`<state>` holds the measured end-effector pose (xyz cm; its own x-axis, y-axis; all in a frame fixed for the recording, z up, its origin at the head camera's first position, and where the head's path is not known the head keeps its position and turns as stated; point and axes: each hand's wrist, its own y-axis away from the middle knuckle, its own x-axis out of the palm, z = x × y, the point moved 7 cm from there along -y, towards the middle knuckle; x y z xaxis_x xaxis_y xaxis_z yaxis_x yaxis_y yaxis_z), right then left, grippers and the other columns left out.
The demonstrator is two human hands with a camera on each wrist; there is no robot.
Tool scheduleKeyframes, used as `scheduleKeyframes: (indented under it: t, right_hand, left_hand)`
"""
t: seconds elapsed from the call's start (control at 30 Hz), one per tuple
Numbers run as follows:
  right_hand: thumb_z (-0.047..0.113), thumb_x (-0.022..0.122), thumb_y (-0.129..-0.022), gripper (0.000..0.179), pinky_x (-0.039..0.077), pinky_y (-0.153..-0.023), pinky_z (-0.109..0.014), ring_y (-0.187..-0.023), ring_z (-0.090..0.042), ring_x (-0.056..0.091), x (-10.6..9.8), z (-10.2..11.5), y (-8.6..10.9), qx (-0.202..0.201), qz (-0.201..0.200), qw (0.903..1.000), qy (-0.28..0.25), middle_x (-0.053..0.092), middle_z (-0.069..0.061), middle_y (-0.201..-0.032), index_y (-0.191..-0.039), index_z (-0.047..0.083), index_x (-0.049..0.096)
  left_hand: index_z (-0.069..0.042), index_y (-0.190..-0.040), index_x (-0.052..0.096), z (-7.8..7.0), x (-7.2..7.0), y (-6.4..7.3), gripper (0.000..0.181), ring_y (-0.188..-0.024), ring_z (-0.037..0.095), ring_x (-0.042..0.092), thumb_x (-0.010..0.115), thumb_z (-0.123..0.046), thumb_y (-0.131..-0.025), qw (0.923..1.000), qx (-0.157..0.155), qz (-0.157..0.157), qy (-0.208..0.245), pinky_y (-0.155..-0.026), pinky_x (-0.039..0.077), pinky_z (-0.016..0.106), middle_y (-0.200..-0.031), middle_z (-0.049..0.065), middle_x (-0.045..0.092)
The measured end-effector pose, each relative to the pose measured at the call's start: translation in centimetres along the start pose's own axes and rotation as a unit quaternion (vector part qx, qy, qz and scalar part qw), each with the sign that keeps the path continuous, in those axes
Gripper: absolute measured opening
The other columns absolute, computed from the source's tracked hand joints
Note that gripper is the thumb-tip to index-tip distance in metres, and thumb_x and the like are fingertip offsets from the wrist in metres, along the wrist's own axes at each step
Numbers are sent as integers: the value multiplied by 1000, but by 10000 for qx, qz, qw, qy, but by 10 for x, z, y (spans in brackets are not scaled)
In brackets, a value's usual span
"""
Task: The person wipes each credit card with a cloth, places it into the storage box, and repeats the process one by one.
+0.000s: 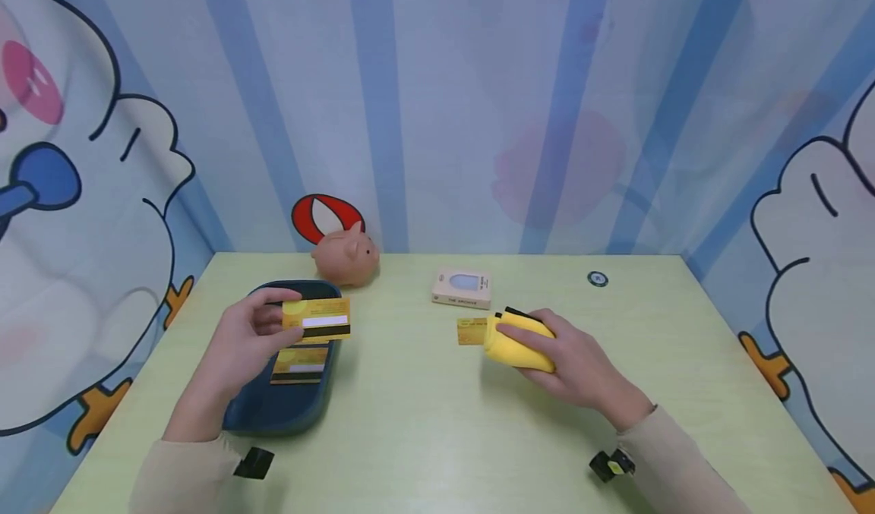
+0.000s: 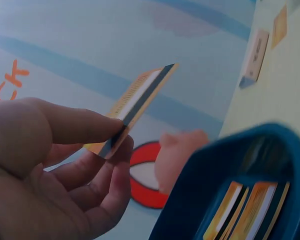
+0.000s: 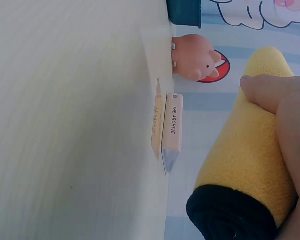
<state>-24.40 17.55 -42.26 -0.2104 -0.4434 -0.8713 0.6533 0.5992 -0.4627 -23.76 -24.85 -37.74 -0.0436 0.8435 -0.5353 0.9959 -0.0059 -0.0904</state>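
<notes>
My left hand (image 1: pixel 249 339) pinches a yellow bank card (image 1: pixel 317 318) between thumb and fingers, its dark stripe facing me, above the dark blue tray (image 1: pixel 239 415). Inside that tray, more yellow striped cards (image 2: pixel 255 210) lie near its right side. My right hand (image 1: pixel 577 358) grips a rolled yellow cloth (image 3: pixel 245 150) with a black side showing at its end. Just left of the cloth, another yellow card (image 1: pixel 470 332) lies on the table, its right end hidden behind the cloth in the head view.
A pink piggy bank (image 1: pixel 347 256) stands behind the tray at the back edge. A small pale box (image 1: pixel 461 288) lettered THE ARCHIVE lies at the back middle. Farther right is a round dark chip (image 1: pixel 598 279). A printed curtain (image 1: pixel 451 119) rises behind the table.
</notes>
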Motion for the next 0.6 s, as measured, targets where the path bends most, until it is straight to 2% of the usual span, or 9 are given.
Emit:
scheduleKeyframes:
  t: [0.13, 0.3, 0.4, 0.6]
  right_hand:
    - [28, 86, -86, 67, 52, -65, -34, -88, -17, 54, 0, -1, 1, -3, -1, 10000, 20, 60, -12, -119, -148, 34, 61]
    - [28, 87, -86, 67, 52, -65, -34, -88, -17, 54, 1, -1, 0, 8, 28, 10000, 38, 60, -12, -119, -148, 34, 61]
    - [28, 87, -86, 67, 52, -65, -34, -87, -17, 53, 1, -1, -1, 17, 29, 10000, 21, 59, -11, -118, -148, 34, 61]
    - [28, 87, -86, 67, 52, -64, -33, -87, -17, 53, 1, 0, -2, -2, 59, 10000, 0, 59, -11, -117, -148, 33, 61]
  left_hand:
    - [-1, -140, 57, 13, -14, 2, 43, -97, 27, 66, 71, -9, -100, 9990, -152, 111, -394, -76, 57, 22, -114, 20, 72]
    - [2, -137, 56, 33, -21, 7, 39, -87, 25, 63, 68, -8, -101, 9962, -480, 449, -569, -71, 55, 28, -101, 16, 70]
    - [5, -134, 56, 43, -21, 9, 38, -81, 23, 62, 68, -7, -100, 9931, -655, 727, -649, -66, 54, 29, -93, 12, 66]
    - [4, -125, 60, 56, -11, 10, 33, -67, 20, 52, 72, -5, -95, 9827, -822, 1246, -1092, -56, 42, 31, -80, 6, 55]
